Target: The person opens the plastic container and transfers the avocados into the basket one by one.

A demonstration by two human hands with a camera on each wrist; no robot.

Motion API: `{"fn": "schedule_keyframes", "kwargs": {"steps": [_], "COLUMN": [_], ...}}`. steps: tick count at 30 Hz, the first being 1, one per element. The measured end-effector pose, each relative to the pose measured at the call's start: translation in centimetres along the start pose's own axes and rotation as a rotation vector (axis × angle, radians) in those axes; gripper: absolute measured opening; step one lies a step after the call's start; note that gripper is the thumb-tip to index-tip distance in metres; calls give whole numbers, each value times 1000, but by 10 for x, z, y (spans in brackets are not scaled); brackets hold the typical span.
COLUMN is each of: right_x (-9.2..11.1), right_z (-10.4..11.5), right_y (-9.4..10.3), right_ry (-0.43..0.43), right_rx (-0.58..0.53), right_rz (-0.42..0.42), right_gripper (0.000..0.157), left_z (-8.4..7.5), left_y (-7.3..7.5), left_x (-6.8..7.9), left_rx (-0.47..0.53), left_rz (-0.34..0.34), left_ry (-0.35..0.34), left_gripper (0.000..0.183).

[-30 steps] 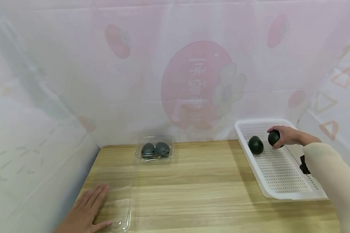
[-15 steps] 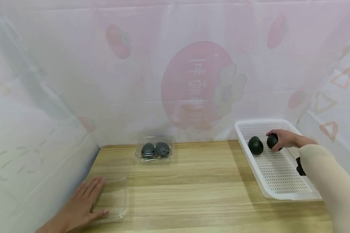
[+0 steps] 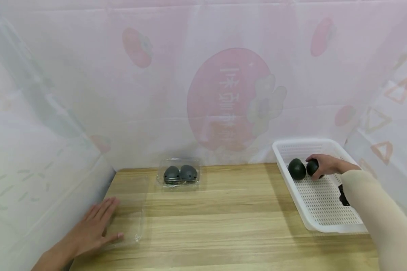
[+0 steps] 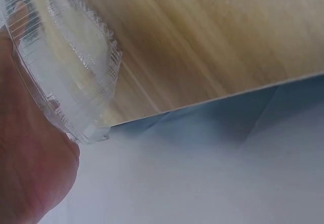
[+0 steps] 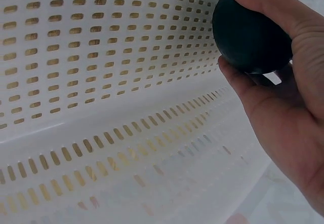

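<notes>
In the white perforated basket [image 3: 293, 203], my right hand [image 3: 330, 164] grips a dark green avocado [image 3: 312, 168], with thumb and fingers around its sides. The right wrist view shows this avocado [image 5: 250, 36] close over the slotted basket floor. Just left of it lies a second dark avocado [image 3: 296, 169]. On the left of the table my left hand [image 3: 91, 229] rests with straight, slightly spread fingers on a clear plastic clamshell box [image 3: 129, 222]. In the left wrist view, the thumb shows through the ribbed wall of that box [image 4: 76, 62].
A closed clear clamshell [image 3: 180, 162] holding two dark egg-shaped fruits [image 3: 188, 172] stands at the table's back edge. Bare wood table [image 3: 224, 218] lies between the boxes and the basket. Printed cloth [image 3: 149, 113] hangs behind and at both sides.
My right hand has shifted left and slightly nearer with the avocado, up beside the second one. My left hand and the clear box under it have slid left and farther away.
</notes>
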State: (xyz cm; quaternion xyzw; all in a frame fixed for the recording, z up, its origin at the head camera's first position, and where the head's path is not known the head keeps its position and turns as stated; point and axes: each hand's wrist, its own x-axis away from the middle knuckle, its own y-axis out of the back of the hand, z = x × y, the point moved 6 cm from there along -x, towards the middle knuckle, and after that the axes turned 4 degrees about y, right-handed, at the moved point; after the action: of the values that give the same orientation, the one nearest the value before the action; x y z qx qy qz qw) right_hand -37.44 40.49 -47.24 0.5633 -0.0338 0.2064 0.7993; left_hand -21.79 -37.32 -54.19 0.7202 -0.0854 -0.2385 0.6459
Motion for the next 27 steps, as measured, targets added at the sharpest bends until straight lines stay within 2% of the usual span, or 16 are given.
{"fn": "schedule_keyframes", "kwargs": {"steps": [17,27], "right_x": [-5,5], "right_z": [2,12], "right_y": [-9,5], "right_ry": [6,47], "right_rx": [-10,26], "right_rz": [2,-24], "right_gripper": [92,97], "left_z": [19,24], "left_y": [-2,-3], "left_x": [-11,-20], "left_rx": [14,15], "left_rz": [11,6], "left_ry": [1,-15], "left_gripper": [105,104]}}
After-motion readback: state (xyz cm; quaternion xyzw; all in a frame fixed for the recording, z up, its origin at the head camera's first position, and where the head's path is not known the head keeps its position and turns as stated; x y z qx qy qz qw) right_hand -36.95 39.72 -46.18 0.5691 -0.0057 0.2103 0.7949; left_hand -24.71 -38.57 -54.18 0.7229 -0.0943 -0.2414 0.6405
